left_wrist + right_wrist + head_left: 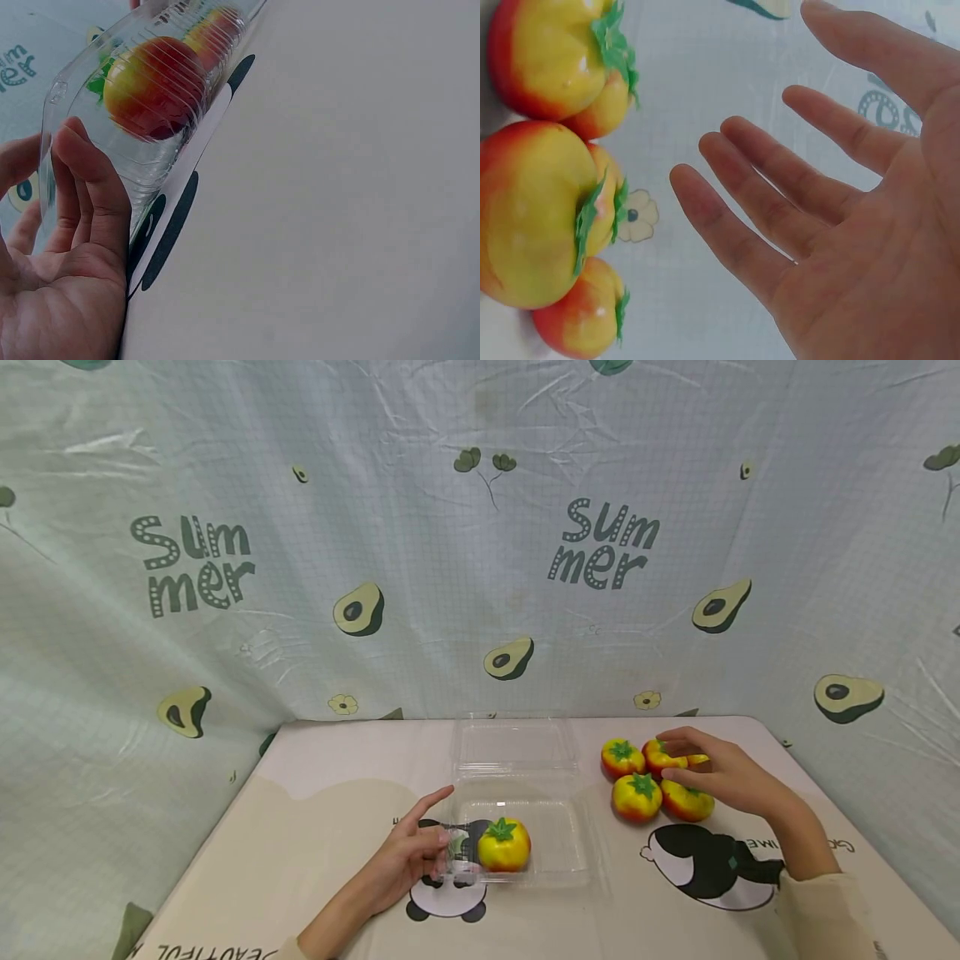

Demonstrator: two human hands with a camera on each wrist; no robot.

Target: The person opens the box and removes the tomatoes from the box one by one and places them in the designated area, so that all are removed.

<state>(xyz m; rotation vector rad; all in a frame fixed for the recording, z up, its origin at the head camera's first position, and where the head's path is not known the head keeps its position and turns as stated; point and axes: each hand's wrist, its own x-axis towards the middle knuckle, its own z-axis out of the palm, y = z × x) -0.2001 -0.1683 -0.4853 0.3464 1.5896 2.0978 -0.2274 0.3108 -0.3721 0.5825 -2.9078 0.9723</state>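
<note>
A clear plastic clamshell box lies on the table with its lid folded back. One red-and-yellow tomato with a green leafy top sits inside, toward the left. My left hand pinches the box's left wall between thumb and curled fingers, its index finger stretched out. Through the plastic, the left wrist view shows the tomato. Over the right-hand cluster of several tomatoes hovers my right hand, fingers spread and slightly bent. The right wrist view shows a bare palm beside the tomatoes.
A pale cloth with panda and girl prints covers the table. Behind it and at both sides hangs a light curtain printed with avocados and lettering. The tomato cluster stands right of the box, near the back.
</note>
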